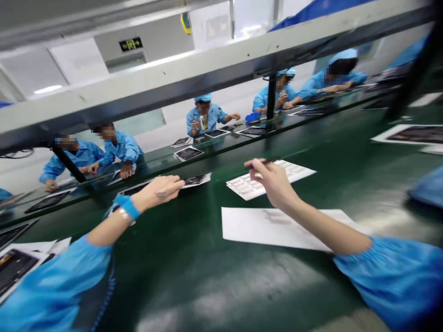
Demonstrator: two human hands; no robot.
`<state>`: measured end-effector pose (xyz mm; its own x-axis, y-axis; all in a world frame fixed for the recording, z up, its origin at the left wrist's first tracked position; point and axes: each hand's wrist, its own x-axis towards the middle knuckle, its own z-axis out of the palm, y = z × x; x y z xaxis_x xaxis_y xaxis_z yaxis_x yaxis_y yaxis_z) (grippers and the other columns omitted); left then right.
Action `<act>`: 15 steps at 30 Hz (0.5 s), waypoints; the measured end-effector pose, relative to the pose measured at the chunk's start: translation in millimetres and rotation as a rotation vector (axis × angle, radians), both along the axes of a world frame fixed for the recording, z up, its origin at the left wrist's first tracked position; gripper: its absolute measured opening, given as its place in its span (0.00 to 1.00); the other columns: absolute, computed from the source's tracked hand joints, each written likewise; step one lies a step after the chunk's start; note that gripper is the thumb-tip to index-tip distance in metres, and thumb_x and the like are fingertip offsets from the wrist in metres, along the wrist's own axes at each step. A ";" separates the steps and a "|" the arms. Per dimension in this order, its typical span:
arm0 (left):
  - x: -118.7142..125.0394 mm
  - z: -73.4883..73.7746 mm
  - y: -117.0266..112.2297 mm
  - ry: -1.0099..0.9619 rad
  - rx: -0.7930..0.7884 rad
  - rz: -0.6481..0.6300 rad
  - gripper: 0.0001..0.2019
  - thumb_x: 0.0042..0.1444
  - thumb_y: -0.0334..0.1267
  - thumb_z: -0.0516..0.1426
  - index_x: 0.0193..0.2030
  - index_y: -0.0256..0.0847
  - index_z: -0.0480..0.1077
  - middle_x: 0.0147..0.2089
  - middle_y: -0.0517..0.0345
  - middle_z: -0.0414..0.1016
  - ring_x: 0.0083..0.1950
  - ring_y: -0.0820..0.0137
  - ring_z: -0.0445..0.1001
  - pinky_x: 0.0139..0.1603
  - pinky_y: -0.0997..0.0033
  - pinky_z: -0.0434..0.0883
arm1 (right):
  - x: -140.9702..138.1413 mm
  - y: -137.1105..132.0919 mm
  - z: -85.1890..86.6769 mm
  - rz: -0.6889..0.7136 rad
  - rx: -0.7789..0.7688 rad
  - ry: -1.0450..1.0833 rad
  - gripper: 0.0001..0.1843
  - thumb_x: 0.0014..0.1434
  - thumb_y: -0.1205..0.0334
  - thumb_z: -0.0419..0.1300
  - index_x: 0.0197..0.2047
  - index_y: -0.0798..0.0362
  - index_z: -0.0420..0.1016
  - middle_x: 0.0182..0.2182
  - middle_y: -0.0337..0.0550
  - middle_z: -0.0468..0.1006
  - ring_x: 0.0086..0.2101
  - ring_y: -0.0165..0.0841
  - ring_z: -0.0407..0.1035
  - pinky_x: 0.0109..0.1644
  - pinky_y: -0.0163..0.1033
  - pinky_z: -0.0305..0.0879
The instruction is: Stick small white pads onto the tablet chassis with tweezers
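Observation:
My left hand (pixel 162 189), with a blue band at the wrist, reaches over the far part of the green work surface. Its fingers are held together, and the thumb and whatever lies under the fingertips are hidden. Right by those fingertips is a dark flat panel (pixel 195 180) on white paper. A thin dark tool (pixel 262 162), blurred, is pinched in my right hand (pixel 273 180). Under that hand lies a white sheet with rows of pale labels (pixel 242 186). Nearer to me, my forearm crosses above a larger white sheet (pixel 249 226).
Dark panels on papers lie at the left edge (pixel 17 267) and right edge (pixel 415 133). A grey beam (pixel 207 69) spans overhead on black posts (pixel 272 97). Several people in blue workwear (pixel 207 115) sit across the green line. Blue cloth (pixel 429 189) shows at right.

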<state>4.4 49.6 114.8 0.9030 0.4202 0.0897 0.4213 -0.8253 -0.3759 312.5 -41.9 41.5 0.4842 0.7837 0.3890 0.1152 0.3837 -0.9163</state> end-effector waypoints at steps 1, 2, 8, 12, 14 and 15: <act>-7.5 4.2 -23.2 0.000 -0.019 -0.007 0.08 0.64 0.34 0.48 0.44 0.43 0.68 0.41 0.52 0.70 0.39 0.65 0.71 0.40 0.69 0.64 | 5.8 0.2 5.0 -0.020 0.031 0.085 0.17 0.54 0.44 0.63 0.31 0.50 0.76 0.23 0.39 0.69 0.29 0.34 0.66 0.34 0.38 0.66; -14.1 5.9 -46.8 0.011 -0.049 -0.006 0.07 0.62 0.34 0.49 0.42 0.44 0.67 0.40 0.54 0.70 0.36 0.67 0.70 0.36 0.70 0.63 | 10.5 -0.3 8.9 -0.042 0.057 0.139 0.16 0.52 0.45 0.65 0.30 0.50 0.75 0.22 0.38 0.67 0.29 0.33 0.65 0.33 0.37 0.66; -18.4 -28.3 -185.9 0.160 -0.432 -0.040 0.13 0.56 0.33 0.53 0.47 0.50 0.69 0.39 0.57 0.75 0.29 0.67 0.70 0.27 0.68 0.58 | 12.4 -24.7 8.5 0.073 0.002 0.063 0.20 0.45 0.44 0.72 0.32 0.50 0.76 0.26 0.38 0.74 0.32 0.32 0.70 0.39 0.37 0.69; -7.7 -48.1 -230.9 0.301 -0.647 -0.102 0.11 0.63 0.32 0.49 0.45 0.48 0.71 0.34 0.56 0.76 0.24 0.68 0.68 0.21 0.68 0.54 | 21.4 -55.0 -8.8 0.208 -0.188 0.003 0.25 0.44 0.41 0.72 0.36 0.52 0.78 0.31 0.43 0.80 0.37 0.36 0.75 0.44 0.41 0.71; -2.8 -45.3 -225.5 0.217 -0.684 -0.166 0.09 0.66 0.38 0.49 0.45 0.49 0.71 0.33 0.57 0.76 0.27 0.68 0.69 0.23 0.68 0.57 | 35.4 -69.8 -17.2 0.198 -0.281 -0.027 0.26 0.44 0.40 0.72 0.36 0.52 0.77 0.33 0.45 0.81 0.38 0.38 0.76 0.46 0.42 0.71; 2.5 -42.5 -215.7 0.157 -0.673 -0.193 0.08 0.67 0.42 0.51 0.45 0.49 0.71 0.34 0.57 0.76 0.29 0.67 0.70 0.25 0.68 0.59 | 43.8 -76.7 -20.3 0.189 -0.327 -0.053 0.26 0.44 0.39 0.72 0.36 0.53 0.78 0.33 0.45 0.82 0.38 0.39 0.77 0.46 0.42 0.71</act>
